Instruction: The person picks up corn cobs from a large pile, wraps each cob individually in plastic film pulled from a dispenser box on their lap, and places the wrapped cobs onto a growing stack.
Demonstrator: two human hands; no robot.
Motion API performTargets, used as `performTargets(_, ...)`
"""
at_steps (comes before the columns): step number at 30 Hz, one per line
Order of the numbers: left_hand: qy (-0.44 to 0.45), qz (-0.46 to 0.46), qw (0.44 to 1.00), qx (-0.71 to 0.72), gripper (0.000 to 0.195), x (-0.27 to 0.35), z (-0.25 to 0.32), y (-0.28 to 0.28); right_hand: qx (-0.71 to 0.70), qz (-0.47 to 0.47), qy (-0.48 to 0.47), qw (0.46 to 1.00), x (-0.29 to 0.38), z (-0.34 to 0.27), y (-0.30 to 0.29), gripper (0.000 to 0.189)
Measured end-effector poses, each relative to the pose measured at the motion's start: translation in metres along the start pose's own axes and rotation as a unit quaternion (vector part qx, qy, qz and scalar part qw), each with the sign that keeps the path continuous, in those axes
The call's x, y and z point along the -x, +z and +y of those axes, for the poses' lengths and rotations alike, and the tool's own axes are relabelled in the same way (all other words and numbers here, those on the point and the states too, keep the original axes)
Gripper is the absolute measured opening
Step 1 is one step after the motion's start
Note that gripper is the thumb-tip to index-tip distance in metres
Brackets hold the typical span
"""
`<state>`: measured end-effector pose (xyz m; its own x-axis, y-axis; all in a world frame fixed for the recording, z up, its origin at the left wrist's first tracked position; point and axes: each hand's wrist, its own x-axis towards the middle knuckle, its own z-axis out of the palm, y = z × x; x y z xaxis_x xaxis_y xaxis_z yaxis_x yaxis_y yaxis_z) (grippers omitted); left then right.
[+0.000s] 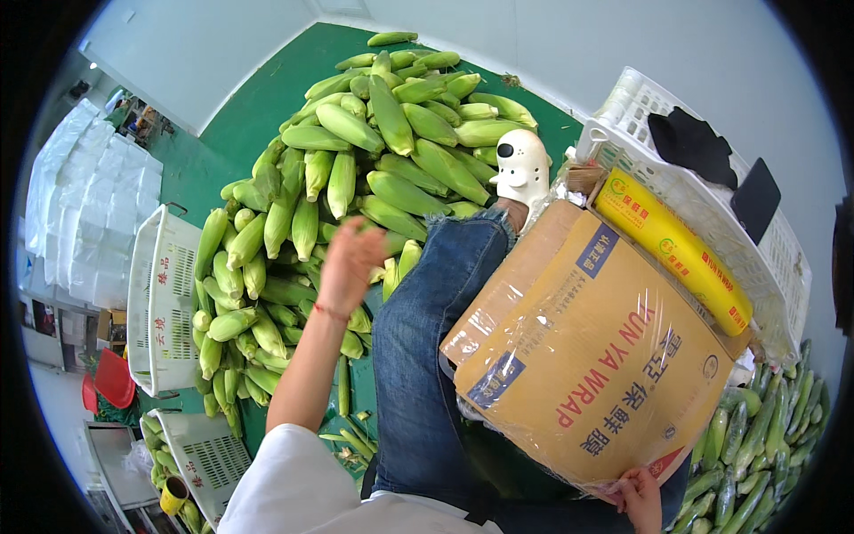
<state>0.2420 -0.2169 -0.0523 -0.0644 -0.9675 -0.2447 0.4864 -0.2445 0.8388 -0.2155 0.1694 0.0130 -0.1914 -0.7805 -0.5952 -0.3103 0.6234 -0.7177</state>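
My left hand (352,257), with a thin red string at its wrist, is over a large heap of corn cobs in green husks (407,173). Its fingers are blurred, and I cannot tell whether they touch a cob. At the lower right, my right hand (642,497) pinches clear plastic film (600,477) at the near edge of a printed cardboard box (574,347). Film covers the top of the box, which is beside my jeans-clad leg. A yellow roll of cling film (674,250) lies along the box's far right edge.
Beyond the roll stands a white plastic crate (707,180) holding a black cloth (694,143) and a dark phone-like slab (756,200). Film-wrapped corn (754,434) lies at lower right. White crates (163,300) and a red stool (115,379) stand left. A white shoe (522,170) touches the corn heap.
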Motion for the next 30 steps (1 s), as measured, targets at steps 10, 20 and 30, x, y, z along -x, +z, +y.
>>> performTargets(10, -0.104, 0.379, 0.919, -0.016, 0.041, -0.101, -0.093, -0.208, -0.114, -0.013, 0.117, 0.986, -0.018, 0.009, -0.002, 0.004)
performTargets(20, -0.105, 0.054, 0.993, 0.003, 0.061, 0.207, 0.036, -0.081, -0.121, 0.028, 0.100, 0.987, -0.005, 0.002, 0.013, 0.009)
performTargets(30, 0.290, -0.514, 0.625, -0.512, 0.061, 0.162, -0.042, 0.191, 0.293, 0.211, -0.074, 0.929, 0.024, -0.029, 0.049, 0.008)
